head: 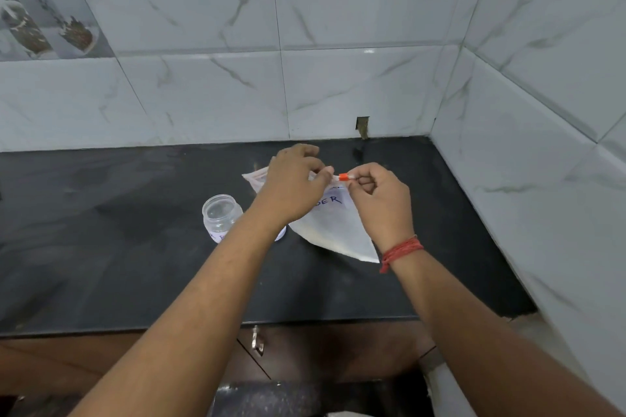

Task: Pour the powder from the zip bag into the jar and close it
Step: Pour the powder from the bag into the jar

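Observation:
A clear zip bag (pixel 333 235) with pale powder and a white label is held above the dark counter (pixel 101 230), one corner pointing down. My left hand (pixel 291 183) pinches the bag's top edge. My right hand (pixel 379 200) pinches the orange zip slider (pixel 343 176) on that same edge. A small clear jar (pixel 220 213) stands open on the counter to the left of the bag, partly behind my left forearm. A bit of something white, perhaps the lid (pixel 282 234), shows beside my left wrist.
Tiled walls rise at the back (pixel 305 78) and on the right (pixel 542 145), forming a corner. The counter's front edge (pixel 203 327) runs above brown cabinet doors with a metal handle (pixel 257 340).

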Motion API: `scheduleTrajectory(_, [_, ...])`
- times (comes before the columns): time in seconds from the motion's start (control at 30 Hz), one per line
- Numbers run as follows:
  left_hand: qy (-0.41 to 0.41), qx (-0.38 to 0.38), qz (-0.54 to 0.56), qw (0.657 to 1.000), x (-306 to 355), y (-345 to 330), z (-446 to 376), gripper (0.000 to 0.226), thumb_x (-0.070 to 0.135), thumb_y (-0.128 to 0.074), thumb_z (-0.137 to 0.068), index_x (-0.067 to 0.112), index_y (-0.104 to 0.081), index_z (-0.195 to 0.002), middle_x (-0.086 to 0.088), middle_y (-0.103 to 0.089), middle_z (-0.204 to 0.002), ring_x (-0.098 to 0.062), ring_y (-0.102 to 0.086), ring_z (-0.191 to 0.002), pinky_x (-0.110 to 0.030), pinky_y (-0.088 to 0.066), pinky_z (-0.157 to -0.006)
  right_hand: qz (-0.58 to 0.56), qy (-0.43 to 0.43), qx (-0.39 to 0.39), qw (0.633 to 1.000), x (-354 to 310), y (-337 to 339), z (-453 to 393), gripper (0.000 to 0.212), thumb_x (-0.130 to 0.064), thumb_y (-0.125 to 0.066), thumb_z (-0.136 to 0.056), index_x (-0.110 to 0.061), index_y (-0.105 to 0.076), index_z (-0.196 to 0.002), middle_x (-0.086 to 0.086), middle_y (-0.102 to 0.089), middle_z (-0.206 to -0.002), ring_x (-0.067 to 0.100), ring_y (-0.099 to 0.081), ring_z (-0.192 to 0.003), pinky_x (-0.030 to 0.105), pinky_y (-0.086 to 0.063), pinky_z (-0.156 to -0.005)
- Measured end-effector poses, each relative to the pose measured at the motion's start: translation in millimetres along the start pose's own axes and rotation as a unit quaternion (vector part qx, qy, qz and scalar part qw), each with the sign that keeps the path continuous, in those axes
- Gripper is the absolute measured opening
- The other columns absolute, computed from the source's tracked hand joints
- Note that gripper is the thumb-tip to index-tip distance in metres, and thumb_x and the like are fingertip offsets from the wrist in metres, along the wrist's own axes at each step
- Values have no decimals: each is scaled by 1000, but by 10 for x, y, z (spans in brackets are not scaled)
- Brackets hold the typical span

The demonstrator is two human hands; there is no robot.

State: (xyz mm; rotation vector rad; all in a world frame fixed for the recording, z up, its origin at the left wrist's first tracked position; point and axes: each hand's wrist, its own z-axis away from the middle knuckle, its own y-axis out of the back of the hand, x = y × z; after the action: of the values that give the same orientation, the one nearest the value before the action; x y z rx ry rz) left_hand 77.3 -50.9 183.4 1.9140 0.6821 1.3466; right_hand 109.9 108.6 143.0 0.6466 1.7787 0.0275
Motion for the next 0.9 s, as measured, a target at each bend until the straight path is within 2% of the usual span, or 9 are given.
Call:
scheduleTrajectory(0.1, [-9, 12, 15, 1000, 61, -68, -8, 22, 32, -64, -99, 18, -80, -103, -2, -57, -141, -23, -41, -138, -47, -32, -116, 7, 4, 21, 1000, -19, 20, -22, 14, -10, -68, -90, -24, -70, -92, -3, -65, -92, -3, -61, -85, 8, -50, -74])
scheduleTrajectory(0.2, [-18, 57, -18, 998, 48, -152, -20, 13, 32, -71, -94, 24, -80, -99, 0, -60, -121, -25, -46, -122, -44, -37, -108, 3, -1, 31, 1000, -7, 2, -26, 16, -12, -70, -90, -28, -68, -90, -2, -65, -94, -5, -60, -87, 6, -49, -73])
scheduleTrajectory(0.3, [-17, 74, -50, 996, 77, -217, -49, 13, 35, -69, -96, 27, -80, -99, 3, -63, -106, -24, -51, -109, -40, -39, -99, 4, -14, 36, 999, 69, -30, -10, 10, -20, -70, -91, -29, -68, -92, -2, -66, -96, -8, -60, -87, 4, -47, -72])
scheduleTrajectory(0.4, [-24, 76, -61, 995, 105, -251, -76, 13, 33, -65, -98, 32, -78, -97, 9, -65, -98, -19, -52, -103, -39, -36, -96, 13, -25, 30, 999, 195, -21, 16, 2, -24, -68, -93, -25, -69, -91, -6, -66, -90, 4, -60, -89, 14, -47, -71])
scheduleTrajectory(0.57, [-32, 89, -40, 995, 119, -233, -152, 14, 31, -64, -99, 30, -78, -97, 10, -69, -99, -14, -49, -101, -38, -30, -101, 77, -62, 10, 995, 523, 14, 44, 14, -19, -63, -95, -12, -66, -83, -9, -61, -80, 23, -58, -95, 35, -50, -75])
scheduleTrajectory(0.67, [-29, 111, 15, 993, 99, -188, -182, 12, 31, -67, -97, 27, -78, -95, 9, -71, -98, -18, -55, -102, -45, -37, -105, 120, -51, -21, 991, 651, 46, -24, 18, -21, -61, -97, -14, -61, -80, -14, -55, -76, 24, -55, -93, 34, -44, -72])
scheduleTrajectory(0.73, [-27, 129, 52, 990, 53, -154, -192, 10, 30, -69, -96, 27, -77, -91, 10, -69, -92, -20, -57, -98, -49, -41, -101, 166, -22, -50, 985, 707, 88, -124, 20, -23, -61, -97, -14, -63, -79, -9, -56, -76, 24, -53, -92, 32, -39, -72])
scheduleTrajectory(0.83, [-16, 144, 58, 988, -31, -89, -206, 10, 29, -69, -96, 27, -76, -89, 9, -67, -89, -19, -56, -94, -49, -44, -97, 239, 38, -111, 964, 745, 221, -354, 18, -27, -61, -97, -16, -69, -86, -6, -62, -82, 22, -54, -88, 36, -44, -79])
scheduleTrajectory(0.9, [-1, 160, 80, 984, -95, -44, -219, 10, 27, -69, -95, 23, -76, -90, 6, -70, -92, -20, -59, -94, -46, -46, -95, 277, 78, -163, 944, 702, 328, -513, 17, -27, -60, -98, -18, -69, -86, -8, -58, -79, 19, -54, -82, 34, -44, -76])
